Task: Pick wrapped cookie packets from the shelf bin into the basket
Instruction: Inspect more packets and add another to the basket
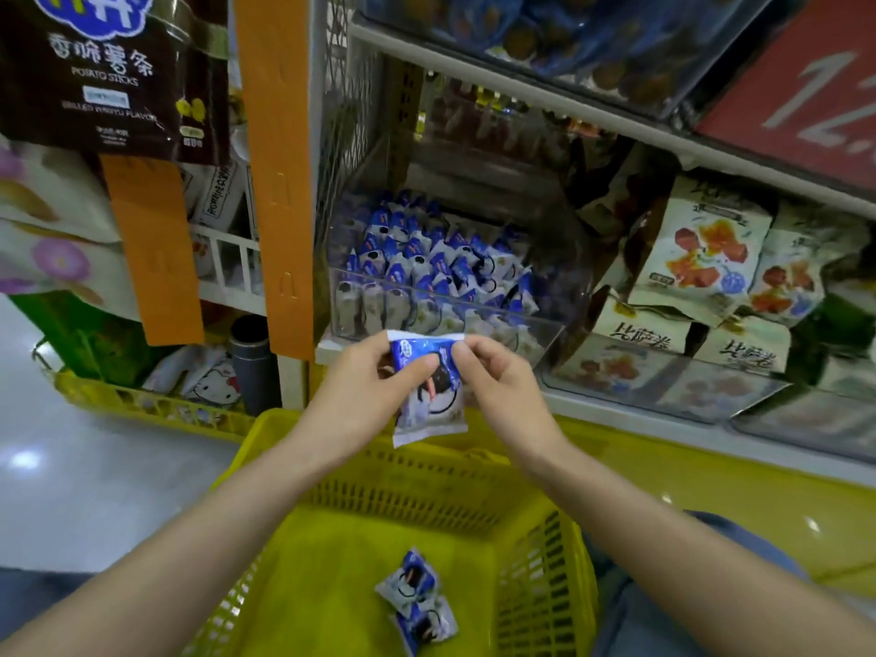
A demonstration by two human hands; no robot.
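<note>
Blue-and-white wrapped cookie packet held upright at frame centre, above far rim of yellow basket. Sandwich-cookie picture on wrapper; print too small to read. Left hand pinching packet's left edge, thumb on front. Right hand pinching top right corner. Both hands gripping same packet.

Two more identical packets lying on basket floor at 6 o'clock, touching each other.

Clear shelf bin at 12 o'clock from held packet, heaped with same blue-and-white packets; too many to count.

At 3 o'clock, beige snack bags with red-orange fruit picture, Chinese print, not legible enough to transcribe; several visible. Red price sign at 1 o'clock, large pale "1" readable, rest cut off.

At 10 o'clock, dark bag reading "POTATO STICKS", Chinese characters above, smaller flavour line below blurred. Orange upright strip beside it. Dark cylinder at 9 o'clock. White item with cartoon cat face in low yellow crate.

Shop aisle, glossy pale floor at 8 o'clock, yellow shelf base at 4 o'clock.
</note>
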